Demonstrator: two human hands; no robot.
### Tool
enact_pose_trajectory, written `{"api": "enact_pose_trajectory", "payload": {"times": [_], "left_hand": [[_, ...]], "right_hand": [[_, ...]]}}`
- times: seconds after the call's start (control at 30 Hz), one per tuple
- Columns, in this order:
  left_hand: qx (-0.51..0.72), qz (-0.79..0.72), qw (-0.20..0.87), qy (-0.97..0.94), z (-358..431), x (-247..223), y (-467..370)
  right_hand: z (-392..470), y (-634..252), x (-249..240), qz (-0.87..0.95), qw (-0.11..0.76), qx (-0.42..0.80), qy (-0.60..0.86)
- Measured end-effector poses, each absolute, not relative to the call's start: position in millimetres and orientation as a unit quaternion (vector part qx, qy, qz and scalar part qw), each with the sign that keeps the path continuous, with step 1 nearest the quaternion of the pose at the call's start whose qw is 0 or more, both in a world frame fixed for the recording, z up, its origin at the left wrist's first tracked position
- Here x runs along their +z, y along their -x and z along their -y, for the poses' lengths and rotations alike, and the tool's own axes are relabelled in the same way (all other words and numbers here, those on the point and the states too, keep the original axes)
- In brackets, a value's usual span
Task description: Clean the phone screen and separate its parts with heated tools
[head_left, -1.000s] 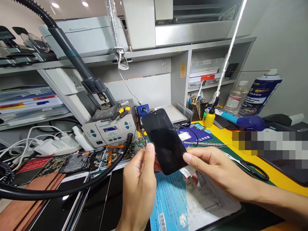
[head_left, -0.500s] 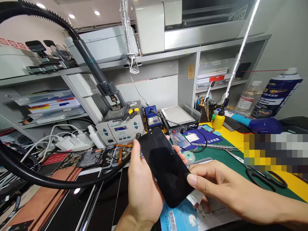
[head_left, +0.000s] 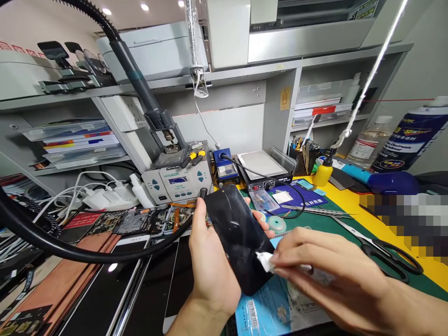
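My left hand (head_left: 213, 266) is wrapped round a black smartphone (head_left: 233, 233), with the thumb along its left edge and fingertips at its right edge. The phone is tilted, its dark glossy face turned up, and faint streaks show on it. In my right hand (head_left: 325, 266) a small white tissue (head_left: 265, 261) is pinched between thumb and fingers. The tissue's tip touches the lower right part of the phone's face. Under the hands lies a blue packet (head_left: 262, 308) with a barcode.
A hot air station (head_left: 178, 182) with a thick black hose stands behind the phone. Scissors (head_left: 392, 256) and tweezers (head_left: 315, 211) lie on the green mat (head_left: 353, 247) to the right. Dark phone screens (head_left: 105, 284) and circuit boards (head_left: 133, 221) cover the left side.
My right hand has shifted from gripping the phone's lower right edge to holding the white tissue against its face. Streaks now show on the glass. The view has turned slightly.
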State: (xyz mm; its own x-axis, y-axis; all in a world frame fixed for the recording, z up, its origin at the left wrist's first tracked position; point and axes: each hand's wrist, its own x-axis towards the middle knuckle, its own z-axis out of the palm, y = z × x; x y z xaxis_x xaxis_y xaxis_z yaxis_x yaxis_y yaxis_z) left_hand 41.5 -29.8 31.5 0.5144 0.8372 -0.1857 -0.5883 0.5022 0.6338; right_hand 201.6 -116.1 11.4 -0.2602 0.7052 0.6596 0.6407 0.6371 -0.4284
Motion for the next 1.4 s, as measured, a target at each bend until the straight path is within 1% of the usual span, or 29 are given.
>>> {"api": "enact_pose_trajectory", "payload": {"times": [0.07, 0.17, 0.3, 0.47, 0.53, 0.6, 0.7, 0.77, 0.87, 1.0, 1.13, 1.2, 1.3, 1.4], "left_hand": [[0.428, -0.254, 0.821, -0.278, 31.0, 29.5, -43.6], [0.419, -0.254, 0.820, -0.294, 33.1, 27.9, -46.6], [0.422, -0.251, 0.830, -0.266, 34.5, 28.3, -49.3], [0.423, -0.271, 0.839, -0.209, 34.2, 28.1, -48.7], [0.425, -0.274, 0.836, -0.212, 34.4, 27.8, -48.6], [0.425, -0.268, 0.835, -0.225, 34.7, 28.1, -49.1], [0.422, -0.250, 0.836, -0.245, 34.9, 28.7, -50.0], [0.420, -0.243, 0.837, -0.253, 35.0, 28.5, -49.8], [0.425, -0.248, 0.834, -0.250, 35.3, 26.1, -47.6], [0.427, -0.255, 0.841, -0.214, 35.7, 22.8, -45.6], [0.415, -0.220, 0.860, -0.201, 35.9, 26.9, -49.2], [0.401, -0.216, 0.869, -0.194, 35.8, 29.8, -50.7], [0.386, -0.241, 0.874, -0.170, 34.9, 30.2, -49.6], [0.384, -0.261, 0.872, -0.157, 33.3, 26.7, -45.8]], "right_hand": [[112.6, -200.4, 7.7, 0.813, 0.410, -0.017, 0.414], [106.6, -203.3, -1.4, 0.792, 0.407, -0.090, 0.445], [106.5, -202.3, -5.8, 0.796, 0.382, -0.132, 0.451], [113.4, -189.4, 5.6, 0.857, 0.332, -0.123, 0.374], [113.2, -190.1, 8.3, 0.874, 0.305, -0.113, 0.360], [110.2, -195.8, 7.7, 0.873, 0.296, -0.134, 0.365], [104.4, -206.2, 5.1, 0.837, 0.295, -0.185, 0.421], [103.5, -208.1, 5.9, 0.821, 0.303, -0.198, 0.441], [108.7, -202.2, 11.0, 0.840, 0.313, -0.203, 0.394], [116.3, -195.9, 14.5, 0.867, 0.266, -0.171, 0.384], [110.0, -204.0, 12.5, 0.821, 0.308, -0.216, 0.429], [105.9, -208.5, 11.7, 0.809, 0.313, -0.230, 0.441], [106.5, -208.5, 11.0, 0.829, 0.292, -0.205, 0.430], [113.8, -202.8, 11.2, 0.867, 0.233, -0.177, 0.404]]}}
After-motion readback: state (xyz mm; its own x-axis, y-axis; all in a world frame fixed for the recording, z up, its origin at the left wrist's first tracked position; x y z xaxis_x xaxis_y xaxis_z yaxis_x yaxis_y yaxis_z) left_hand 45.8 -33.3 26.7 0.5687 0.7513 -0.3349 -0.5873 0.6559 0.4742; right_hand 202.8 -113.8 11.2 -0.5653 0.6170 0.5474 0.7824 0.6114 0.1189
